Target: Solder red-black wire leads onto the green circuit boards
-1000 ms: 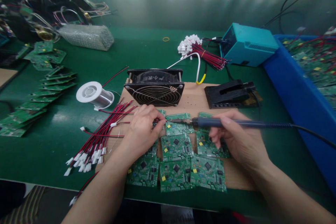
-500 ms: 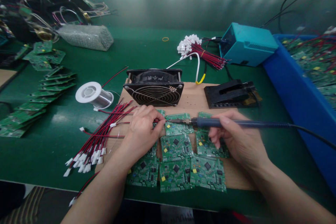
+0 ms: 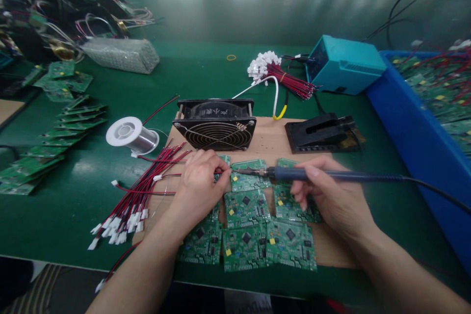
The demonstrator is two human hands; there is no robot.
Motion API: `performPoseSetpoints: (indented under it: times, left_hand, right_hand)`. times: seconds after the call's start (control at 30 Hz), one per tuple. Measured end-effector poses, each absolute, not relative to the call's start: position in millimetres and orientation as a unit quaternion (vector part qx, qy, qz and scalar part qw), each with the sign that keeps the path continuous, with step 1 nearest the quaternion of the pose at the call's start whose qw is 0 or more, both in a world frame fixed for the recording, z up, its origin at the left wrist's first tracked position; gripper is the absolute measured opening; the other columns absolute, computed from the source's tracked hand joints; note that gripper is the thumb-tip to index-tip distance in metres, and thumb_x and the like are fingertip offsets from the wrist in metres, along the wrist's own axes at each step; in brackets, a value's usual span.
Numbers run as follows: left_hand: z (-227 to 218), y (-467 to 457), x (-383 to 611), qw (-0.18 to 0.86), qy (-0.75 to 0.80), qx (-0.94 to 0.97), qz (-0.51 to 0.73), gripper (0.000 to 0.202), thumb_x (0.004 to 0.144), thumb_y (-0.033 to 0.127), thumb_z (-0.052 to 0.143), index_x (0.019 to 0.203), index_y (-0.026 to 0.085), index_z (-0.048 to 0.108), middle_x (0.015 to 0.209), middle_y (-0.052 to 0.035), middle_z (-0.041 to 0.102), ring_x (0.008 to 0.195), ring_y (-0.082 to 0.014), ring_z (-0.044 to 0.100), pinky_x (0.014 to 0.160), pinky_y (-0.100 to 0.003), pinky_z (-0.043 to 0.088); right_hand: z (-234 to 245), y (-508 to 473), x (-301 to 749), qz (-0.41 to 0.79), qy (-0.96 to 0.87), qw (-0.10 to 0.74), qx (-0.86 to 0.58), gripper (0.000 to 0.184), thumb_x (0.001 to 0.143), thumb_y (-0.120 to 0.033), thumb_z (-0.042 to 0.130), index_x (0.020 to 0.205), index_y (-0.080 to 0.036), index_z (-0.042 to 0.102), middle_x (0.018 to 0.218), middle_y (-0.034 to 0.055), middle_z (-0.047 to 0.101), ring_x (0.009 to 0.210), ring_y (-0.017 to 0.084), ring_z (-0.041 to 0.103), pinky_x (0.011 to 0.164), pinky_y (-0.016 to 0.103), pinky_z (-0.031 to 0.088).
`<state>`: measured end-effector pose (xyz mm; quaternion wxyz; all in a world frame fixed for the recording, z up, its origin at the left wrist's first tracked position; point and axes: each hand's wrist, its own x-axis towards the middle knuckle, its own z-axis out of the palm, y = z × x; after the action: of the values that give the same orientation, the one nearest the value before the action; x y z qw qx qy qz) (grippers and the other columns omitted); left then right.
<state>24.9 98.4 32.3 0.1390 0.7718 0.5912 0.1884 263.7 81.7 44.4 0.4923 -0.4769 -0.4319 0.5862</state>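
My right hand (image 3: pixel 326 191) is closed around the blue handle of a soldering iron (image 3: pixel 294 173). The iron's tip points left and reaches the left edge of a green circuit board (image 3: pixel 247 181) in the back row. My left hand (image 3: pixel 206 174) pinches a red and black wire at that edge, close to the tip; the wire's end is mostly hidden by the fingers. Several more boards (image 3: pixel 246 240) lie in rows on a cardboard sheet (image 3: pixel 334 248). Left of my left hand lies a loose bunch of red and black wires (image 3: pixel 147 184) with white connectors.
A black fan (image 3: pixel 215 125) stands behind the boards, a solder spool (image 3: pixel 134 135) to its left. An iron stand (image 3: pixel 320 132), a teal box (image 3: pixel 344 65) and a blue bin (image 3: pixel 415 122) of wired boards are at right. Stacked boards (image 3: pixel 55 142) lie far left.
Both hands, the wire and the iron hold nearly the same positions. The whole view has shifted very slightly.
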Motion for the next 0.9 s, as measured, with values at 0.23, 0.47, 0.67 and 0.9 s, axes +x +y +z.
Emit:
performPoseSetpoints:
  times: [0.23, 0.47, 0.67, 0.9]
  left_hand:
    - [31.7, 98.2, 24.3, 0.126, 0.586, 0.776, 0.195, 0.012, 0.083, 0.014, 0.060, 0.072, 0.019, 0.060, 0.077, -0.0025, 0.066, 0.077, -0.0213, 0.056, 0.074, -0.037, 0.043]
    - [32.9, 98.6, 24.3, 0.123, 0.584, 0.779, 0.193, 0.014, 0.084, 0.016, 0.059, 0.070, 0.020, 0.059, 0.075, -0.0020, 0.063, 0.076, -0.0210, 0.056, 0.073, -0.036, 0.043]
    - [32.2, 98.5, 23.6, 0.120, 0.582, 0.782, 0.188, 0.014, 0.085, 0.018, 0.059, 0.070, 0.020, 0.060, 0.075, -0.0029, 0.063, 0.077, -0.0220, 0.056, 0.072, -0.037, 0.043]
    - [29.1, 98.2, 23.4, 0.140, 0.584, 0.776, 0.194, 0.013, 0.084, 0.015, 0.057, 0.072, 0.019, 0.061, 0.075, -0.0015, 0.063, 0.078, -0.0206, 0.056, 0.074, -0.035, 0.040]
  right_hand:
    - [50.5, 85.3, 268.7, 0.558, -0.411, 0.538, -0.479, 0.018, 0.082, -0.034, 0.069, 0.075, -0.018, 0.063, 0.054, 0.0010, 0.065, 0.039, 0.013, 0.056, 0.031, 0.019, 0.042]
    - [52.2, 90.8, 281.3, 0.504, -0.380, 0.619, -0.468, 0.014, 0.083, -0.026, 0.065, 0.071, -0.020, 0.068, 0.048, -0.0004, 0.060, 0.035, 0.012, 0.050, 0.031, 0.018, 0.037]
    - [53.6, 94.8, 283.7, 0.494, -0.362, 0.631, -0.475, 0.016, 0.079, -0.028, 0.068, 0.066, -0.018, 0.067, 0.043, -0.0003, 0.057, 0.031, 0.011, 0.047, 0.028, 0.017, 0.036]
    - [50.2, 94.9, 284.9, 0.485, -0.362, 0.635, -0.481, 0.016, 0.078, -0.029, 0.069, 0.068, -0.016, 0.067, 0.044, 0.0003, 0.057, 0.032, 0.011, 0.048, 0.027, 0.016, 0.036]
